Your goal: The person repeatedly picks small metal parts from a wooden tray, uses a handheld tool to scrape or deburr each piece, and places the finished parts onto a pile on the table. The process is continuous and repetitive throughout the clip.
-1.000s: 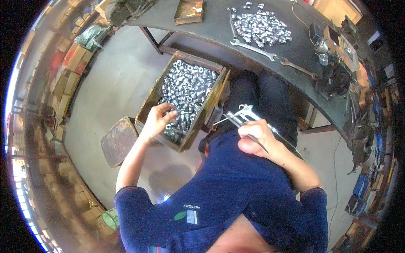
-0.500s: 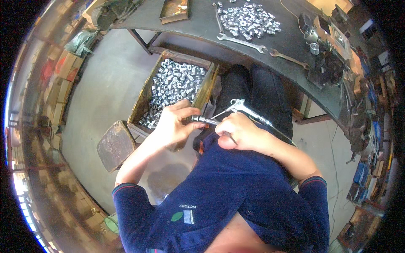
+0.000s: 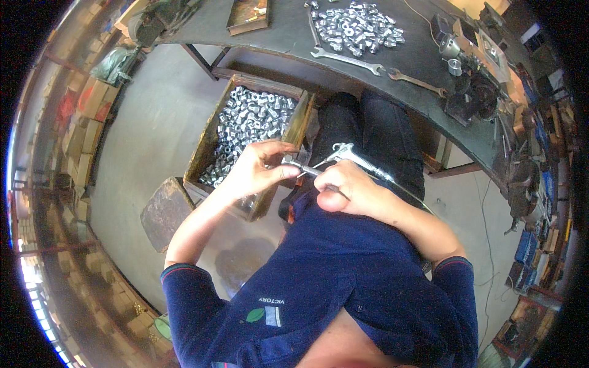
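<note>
My left hand is closed, its thumb and fingers around a small silver metal fitting. A slim metal rod tool meets that fitting and runs into my right hand, which is wrapped round it; the rod's thin tail pokes out below the fist. Just above the right fist lies a silver air blow gun, its thin nozzle pointing left toward the fitting and its hose trailing right. I cannot tell whether the right fingers grip the gun too. Both hands are in front of my lap.
Beyond my left hand, a wooden crate holds many metal fittings. On the dark workbench are a pile of fittings, an open-ended spanner, a rusty spanner and a shallow tray. A wooden stool stands left.
The fitting end of the rod has tipped up and away from me, so the rod slants more. My left fingers have shifted with it; the right hand keeps its grip.
</note>
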Tool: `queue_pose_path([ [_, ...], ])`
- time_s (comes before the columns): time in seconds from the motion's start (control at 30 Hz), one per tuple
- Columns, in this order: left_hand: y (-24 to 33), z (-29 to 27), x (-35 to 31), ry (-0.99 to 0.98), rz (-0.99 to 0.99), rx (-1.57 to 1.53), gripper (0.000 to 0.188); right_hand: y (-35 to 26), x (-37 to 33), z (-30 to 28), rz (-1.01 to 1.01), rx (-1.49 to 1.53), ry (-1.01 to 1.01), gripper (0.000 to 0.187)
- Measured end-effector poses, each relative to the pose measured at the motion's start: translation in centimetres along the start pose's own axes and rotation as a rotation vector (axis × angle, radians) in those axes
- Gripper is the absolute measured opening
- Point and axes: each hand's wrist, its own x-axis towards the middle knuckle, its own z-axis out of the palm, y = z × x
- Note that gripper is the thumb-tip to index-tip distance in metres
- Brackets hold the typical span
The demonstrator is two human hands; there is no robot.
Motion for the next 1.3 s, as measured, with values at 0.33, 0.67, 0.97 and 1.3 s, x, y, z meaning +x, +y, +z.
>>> queue_pose_path([
  [0.33,-1.1,1.7,-0.4,-0.070,-0.236,-0.602,0.026,0.9,0.2,-0.3,0.133,0.468,-0.152,0.019],
  [0.67,-4.0,0.4,1.3,0.492,0.081,0.144,0.023,-3.1,-2.0,-5.1,-0.074,0.306,0.194,0.021],
  [0.97,-3.1,1.5,1.2,0.475,0.045,0.509,0.027,-4.0,-1.1,-4.1,-0.228,0.193,0.284,0.023],
  [1.3,-2.6,4.2,4.3,0.239,0.172,0.528,0.025,0.6,1.2,-0.7,-0.223,-0.150,0.234,0.018],
])
